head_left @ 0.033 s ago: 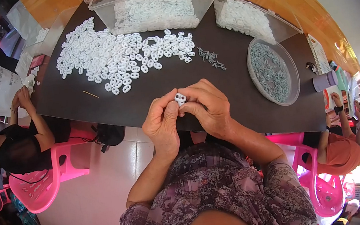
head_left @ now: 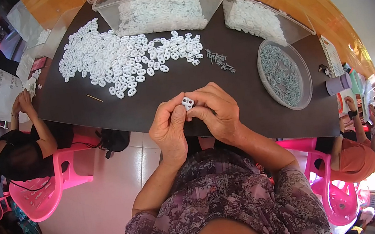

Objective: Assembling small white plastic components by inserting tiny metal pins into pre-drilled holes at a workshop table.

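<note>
Between my fingertips, just over the table's front edge, is a small white plastic piece with two dark holes (head_left: 188, 102). My left hand (head_left: 170, 128) pinches it from the left, thumb and forefinger closed on it. From the other side my right hand (head_left: 216, 111) grips the same piece, its fingers curled and partly hiding it. Beyond my hands a broad heap of white two-hole plastic pieces (head_left: 116, 60) is spread over the dark table (head_left: 252, 103). To the right of that heap lies a little pile of grey screws (head_left: 220, 60).
A clear bin (head_left: 105, 12) of white pieces stands at the back, with another clear bin (head_left: 301, 26) beside it. A round tub (head_left: 263, 76) holds many screws. A thin yellowish stick (head_left: 95, 98) lies at left. People sit at both sides, near pink chairs (head_left: 46, 192).
</note>
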Demonstrator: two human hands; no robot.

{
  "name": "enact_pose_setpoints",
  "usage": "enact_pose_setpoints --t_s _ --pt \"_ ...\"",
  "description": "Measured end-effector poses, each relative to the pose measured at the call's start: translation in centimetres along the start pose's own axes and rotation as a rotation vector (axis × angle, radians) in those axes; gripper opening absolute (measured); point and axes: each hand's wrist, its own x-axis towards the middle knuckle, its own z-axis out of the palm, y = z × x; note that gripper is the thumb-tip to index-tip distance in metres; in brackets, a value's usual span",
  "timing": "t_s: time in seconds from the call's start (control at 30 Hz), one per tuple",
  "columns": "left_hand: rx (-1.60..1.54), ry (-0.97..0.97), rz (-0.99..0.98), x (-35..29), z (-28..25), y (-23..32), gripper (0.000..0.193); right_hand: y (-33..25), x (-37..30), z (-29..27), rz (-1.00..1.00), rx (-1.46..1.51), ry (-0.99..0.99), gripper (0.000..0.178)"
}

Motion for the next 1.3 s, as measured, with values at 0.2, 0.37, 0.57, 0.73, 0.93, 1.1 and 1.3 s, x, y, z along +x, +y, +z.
enact_pose_setpoints --t_s 0.2,0.37,0.57,0.73,0.93,1.1,1.3 --pt "0.036 0.013 0.046 -0.2 0.1 0.0 0.018 -0.3 -0.5 0.4 0.061 0.049 0.033 0.032" --pt "0.03 0.001 0.017 -0.1 -0.3 0.2 0.018 -0.7 -0.6 0.4 0.067 0.044 0.025 0.034" --pt "0.154 -0.037 0.058 0.1 -0.7 1.1 0.02 -0.4 -0.6 0.5 0.067 0.156 0.049 0.025" --pt "0.249 -0.051 0.092 0.0 -0.8 1.5 0.02 -0.9 -0.6 0.4 0.191 0.228 0.026 0.022" --pt "0.173 -0.01 0.029 -0.2 -0.6 1.2 0.018 -1.4 -0.5 0.5 0.167 0.244 0.012 0.026" --pt "0.105 0.004 0.014 -0.2 -0.7 0.8 0.017 -1.1 -0.5 0.5 0.034 0.089 0.011 0.031" --pt "0.072 0.031 0.043 -0.4 -0.3 0.6 0.016 -0.6 -0.7 1.1 -0.078 -0.03 0.059 0.034"
